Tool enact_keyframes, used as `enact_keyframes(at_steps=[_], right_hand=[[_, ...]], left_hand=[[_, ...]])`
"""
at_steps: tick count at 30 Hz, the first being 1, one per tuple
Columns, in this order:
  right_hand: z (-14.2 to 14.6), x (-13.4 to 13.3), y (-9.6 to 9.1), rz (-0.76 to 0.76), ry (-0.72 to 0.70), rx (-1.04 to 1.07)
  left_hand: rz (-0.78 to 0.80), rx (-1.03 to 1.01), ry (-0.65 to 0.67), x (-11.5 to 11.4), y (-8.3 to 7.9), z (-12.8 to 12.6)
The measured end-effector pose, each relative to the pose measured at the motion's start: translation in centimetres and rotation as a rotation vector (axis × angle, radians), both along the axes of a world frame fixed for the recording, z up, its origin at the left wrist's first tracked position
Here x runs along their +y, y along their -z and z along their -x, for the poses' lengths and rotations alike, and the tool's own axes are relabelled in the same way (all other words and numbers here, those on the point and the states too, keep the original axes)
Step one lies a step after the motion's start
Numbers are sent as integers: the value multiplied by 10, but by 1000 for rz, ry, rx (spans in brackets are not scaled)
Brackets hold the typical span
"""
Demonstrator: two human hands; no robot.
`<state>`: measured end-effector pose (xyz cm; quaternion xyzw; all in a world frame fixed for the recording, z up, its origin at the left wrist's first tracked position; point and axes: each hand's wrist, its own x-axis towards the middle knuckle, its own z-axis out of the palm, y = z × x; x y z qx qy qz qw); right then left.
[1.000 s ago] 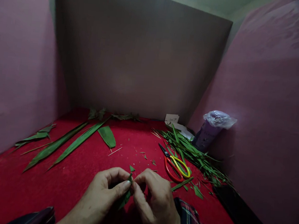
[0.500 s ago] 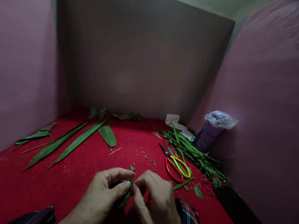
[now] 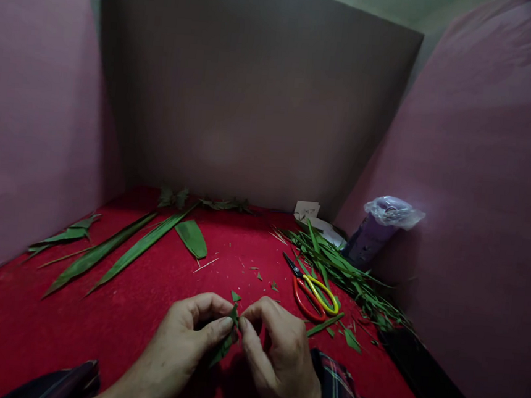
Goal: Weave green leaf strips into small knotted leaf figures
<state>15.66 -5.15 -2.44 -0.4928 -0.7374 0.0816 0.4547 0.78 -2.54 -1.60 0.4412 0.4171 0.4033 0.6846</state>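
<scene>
Low in the middle of the head view, a small folded green leaf piece (image 3: 222, 350) is pinched between the thumb and fingers of my left hand (image 3: 181, 343). My right hand (image 3: 277, 355) is closed in a pinch against the leaf's right edge. Whatever lies between its thumb and fingertip is too small to name. Just beyond the fingertips, a small green leaf scrap (image 3: 235, 296) shows. Scissors (image 3: 313, 293) with one red and one yellow handle lie beyond my right hand, blades pointing away to the left.
Long green leaves (image 3: 135, 249) and a broad cut leaf (image 3: 192, 239) lie on the red cloth (image 3: 118, 335) at left. A pile of leaf strips (image 3: 334, 264) lies at right, before a purple container (image 3: 371, 236) topped with clear plastic. Thin sticks (image 3: 206, 265) and scraps are scattered between.
My right fingertips have shifted slightly up along the leaf piece, and the leaf has turned a little. The left hand keeps its pinch. The scissors lie as before.
</scene>
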Motion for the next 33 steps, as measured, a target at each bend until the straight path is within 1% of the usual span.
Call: enact_keyframes(at_steps=[4,6,8,11,13,17,21,26,33], right_hand=[[-1,3,1,47,-16,34],[-1,3,-1,42,-20,74],[-1,2,-3,-6,-2,126],[0,0,-5,-124,40,163],[1,-2,-6,-170,44,118],[4,-2,-6,-215,82,-11],[6,-1,-5,-282,128,-84],[6,0,-6,-343,115,-144],[6,2,-5,-365,73,-223]], left_hand=[[0,15,6,1,-7,1],[12,10,3,1,-10,2],[11,5,-30,1,-13,3],[5,10,-72,1,-15,4],[5,-6,-77,1,-15,5],[-2,-35,-76,2,-12,6],[-5,-3,-60,1,-11,5],[23,32,-80,1,-13,4],[-10,45,-98,4,-9,5]])
